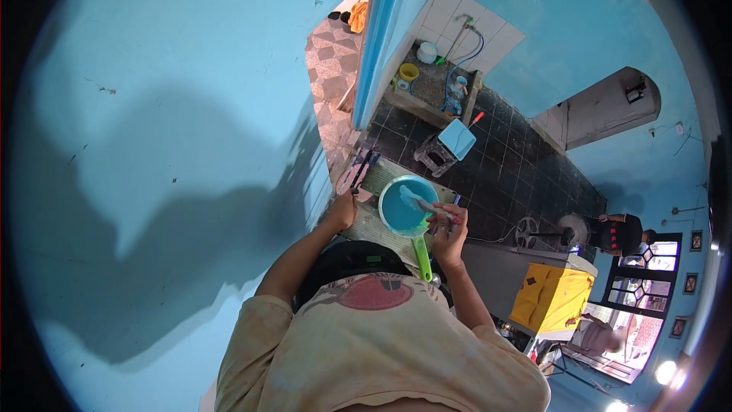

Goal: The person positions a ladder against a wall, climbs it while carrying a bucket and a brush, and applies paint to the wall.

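My right hand (448, 233) is closed around the handle of a paintbrush (412, 196). The brush's bristles, coated in light blue, are over the opening of a round dipper (383, 214) with a white rim and a bright green handle. Light blue paint (398, 214) shows inside the dipper, which rests on a ribbed, worn surface (366, 223). To the left, my left hand (343, 210) is closed near a pink item (352, 177) and a dark bar (364, 170). What its fingers grip, if anything, is hidden.
A light blue wall (152, 145) rises close on my left, beside a doorway with a blue frame (379, 38). Ahead are a stool (436, 156) bearing a blue tray (457, 140) and a wash basin (429, 111). A yellow-covered box (550, 297) and a person (627, 234) are right.
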`<action>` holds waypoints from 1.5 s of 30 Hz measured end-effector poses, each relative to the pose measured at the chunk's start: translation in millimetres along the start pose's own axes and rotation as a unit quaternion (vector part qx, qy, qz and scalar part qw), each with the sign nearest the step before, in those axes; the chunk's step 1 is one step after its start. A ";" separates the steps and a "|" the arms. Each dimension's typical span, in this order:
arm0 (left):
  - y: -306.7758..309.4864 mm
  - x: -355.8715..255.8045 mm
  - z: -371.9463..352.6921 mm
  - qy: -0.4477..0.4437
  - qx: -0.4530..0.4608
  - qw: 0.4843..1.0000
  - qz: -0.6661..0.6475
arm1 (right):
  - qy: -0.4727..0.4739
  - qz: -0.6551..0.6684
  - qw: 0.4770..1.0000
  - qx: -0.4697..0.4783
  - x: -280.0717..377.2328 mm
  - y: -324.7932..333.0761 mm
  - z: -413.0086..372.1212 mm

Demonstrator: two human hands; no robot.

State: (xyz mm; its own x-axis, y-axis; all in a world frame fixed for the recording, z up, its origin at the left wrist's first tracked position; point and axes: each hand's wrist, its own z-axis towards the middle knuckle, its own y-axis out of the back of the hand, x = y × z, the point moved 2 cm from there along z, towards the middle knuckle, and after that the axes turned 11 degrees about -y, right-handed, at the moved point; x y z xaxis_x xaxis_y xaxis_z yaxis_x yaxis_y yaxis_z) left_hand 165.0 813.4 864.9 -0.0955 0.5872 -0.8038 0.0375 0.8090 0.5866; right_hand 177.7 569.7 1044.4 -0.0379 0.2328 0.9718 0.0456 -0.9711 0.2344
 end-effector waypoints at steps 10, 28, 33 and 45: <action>-5.8 8.5 2.1 -0.036 -0.019 0.999 0.010 | -0.025 0.038 0.999 -0.022 -0.4 -4.0 -5.5; -33.3 45.9 19.4 -0.058 0.018 0.997 0.056 | -0.054 0.163 0.976 -0.136 -39.1 19.6 9.9; -51.8 87.3 33.2 -0.051 0.042 0.997 0.026 | -0.046 0.153 0.984 -0.080 -26.3 14.0 10.0; -62.4 101.5 36.8 -0.089 -0.010 0.995 0.036 | 0.005 0.105 0.987 -0.117 18.7 19.2 7.4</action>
State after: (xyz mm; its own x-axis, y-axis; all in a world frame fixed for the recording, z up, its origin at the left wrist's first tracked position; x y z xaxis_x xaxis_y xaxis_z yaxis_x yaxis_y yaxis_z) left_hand 189.6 823.5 743.0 0.0837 0.6400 -0.7638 0.0184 0.7653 0.6434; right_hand 185.3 555.8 1067.2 -0.0631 0.0250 0.9977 -0.1791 -0.9837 0.0133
